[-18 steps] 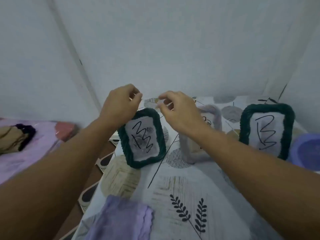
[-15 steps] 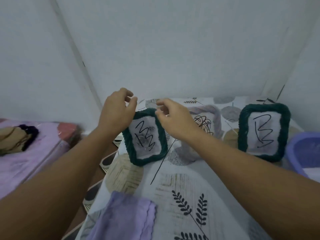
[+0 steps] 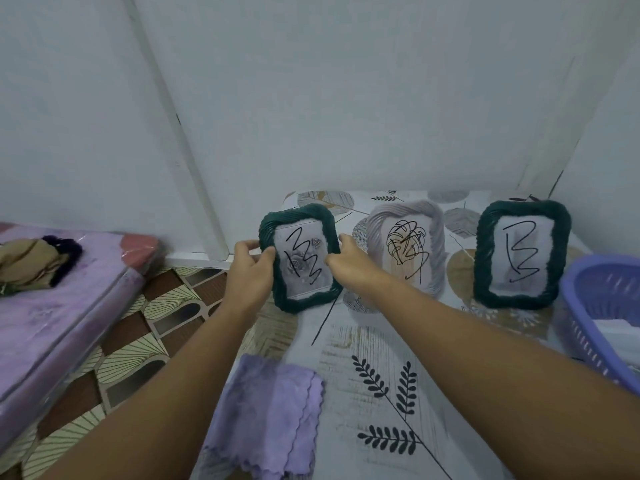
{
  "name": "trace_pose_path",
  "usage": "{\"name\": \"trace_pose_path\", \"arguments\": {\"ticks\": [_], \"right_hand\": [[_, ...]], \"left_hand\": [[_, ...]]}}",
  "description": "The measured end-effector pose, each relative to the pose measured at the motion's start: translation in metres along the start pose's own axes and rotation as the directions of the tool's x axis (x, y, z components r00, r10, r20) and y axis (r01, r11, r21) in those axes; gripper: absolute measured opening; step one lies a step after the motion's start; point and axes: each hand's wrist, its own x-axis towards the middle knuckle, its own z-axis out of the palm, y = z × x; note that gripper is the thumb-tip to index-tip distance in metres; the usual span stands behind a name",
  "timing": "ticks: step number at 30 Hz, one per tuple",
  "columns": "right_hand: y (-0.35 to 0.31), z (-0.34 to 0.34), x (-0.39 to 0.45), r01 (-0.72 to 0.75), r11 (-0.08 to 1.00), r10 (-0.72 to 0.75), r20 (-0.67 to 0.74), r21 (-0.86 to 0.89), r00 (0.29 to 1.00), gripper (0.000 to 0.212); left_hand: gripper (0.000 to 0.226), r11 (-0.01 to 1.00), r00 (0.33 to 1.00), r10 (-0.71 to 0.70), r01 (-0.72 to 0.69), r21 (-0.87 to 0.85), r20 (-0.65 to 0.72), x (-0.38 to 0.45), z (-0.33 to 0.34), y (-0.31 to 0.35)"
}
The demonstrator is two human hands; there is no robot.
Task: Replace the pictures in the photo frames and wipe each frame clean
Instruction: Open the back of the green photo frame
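purple basket [image 3: 602,317] right; mattress [image 3: 59,289] left; patterned floor [image 3: 138,327].

green frames: 2 [image 3: 299,258] [image 3: 522,253] | grey frame: 1 [image 3: 406,251] | purple cloth: 1 [image 3: 268,415] | purple basket: 1 [image 3: 602,306] | hands: 2 [image 3: 251,268] [image 3: 349,263]

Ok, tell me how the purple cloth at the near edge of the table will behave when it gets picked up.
The purple cloth lies folded in soft, wavy-edged layers, so it will probably droop and unfold when lifted. It looks thin and fluffy, so likely light. Part of it seems to overhang the table edge, so a nudge might slide it off.
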Motion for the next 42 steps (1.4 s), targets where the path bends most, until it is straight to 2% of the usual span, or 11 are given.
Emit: {"name": "trace_pose_path", "arguments": {"ticks": [2, 5, 14, 20, 22, 25, 34, 39, 42], "right_hand": [[0.004, 0.003, 0.001, 0.001, 1.000, -0.001, 0.009, 0.010, 1.000, 0.039], [0.010, 0.006, 0.001, 0.020, 0.997, -0.020, -0.009, 0.070, 1.000, 0.036], [0.017, -0.004, -0.024, 0.095, 0.942, -0.066, -0.100, 0.322, 0.993, 0.026], [0.030, -0.022, -0.065, 0.144, 0.883, -0.131, -0.060, 0.446, 0.990, 0.013], [0.032, -0.026, -0.078, 0.158, 0.863, -0.140, -0.072, 0.480, 0.987, 0.017], [0.038, -0.033, -0.091, 0.163, 0.827, -0.134, -0.092, 0.537, 0.987, 0.035], [0.054, -0.056, -0.146, 0.182, 0.803, -0.102, -0.171, 0.567, 0.980, 0.034], [0.060, -0.066, -0.176, 0.230, 0.796, -0.096, -0.258, 0.560, 0.961, 0.027], [0.064, -0.069, -0.187, 0.258, 0.818, -0.103, -0.311, 0.514, 0.945, 0.031]], "left_hand": [[0.019, 0.998, 0.998, -0.055, 0.056, -0.034, 0.022, 0.002, -0.001, -0.008], [0.013, 0.988, 0.995, -0.102, 0.104, -0.115, 0.021, 0.003, -0.002, -0.016], [0.021, 0.952, 0.999, -0.046, 0.044, -0.302, 0.002, -0.013, -0.004, -0.008], [0.020, 0.925, 0.990, -0.036, 0.085, -0.369, 0.137, -0.045, 0.005, 0.003], [0.023, 0.920, 0.986, -0.028, 0.090, -0.382, 0.166, -0.057, 0.008, 0.009], [0.021, 0.910, 0.981, -0.003, 0.083, -0.406, 0.193, -0.075, 0.014, 0.019], [0.022, 0.919, 0.973, 0.011, 0.080, -0.387, 0.229, -0.126, 0.033, 0.041], [0.026, 0.941, 0.973, 0.003, 0.076, -0.329, 0.233, -0.152, 0.044, 0.052], [0.029, 0.963, 0.974, -0.010, 0.071, -0.262, 0.227, -0.157, 0.050, 0.053]]}}
